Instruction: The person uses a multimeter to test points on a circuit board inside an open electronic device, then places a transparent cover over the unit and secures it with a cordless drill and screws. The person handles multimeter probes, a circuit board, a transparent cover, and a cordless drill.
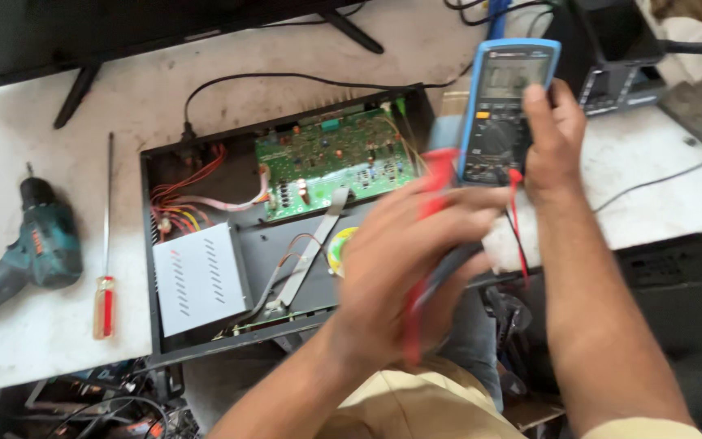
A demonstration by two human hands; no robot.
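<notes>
Right hand (554, 138) grips the blue meter (504, 106) from its right side, thumb on its face. Left hand (404, 260), blurred, has fingers curled around red and black probes (431, 244), above the table's front edge.

Worktable (26, 349): chassis (205, 244), drill (34, 252), screwdriver (106, 284)

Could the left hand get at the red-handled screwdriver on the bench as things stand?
Probably not right away: the left hand is full of probes, and the screwdriver lies apart on the bench, beyond the open chassis.
</notes>
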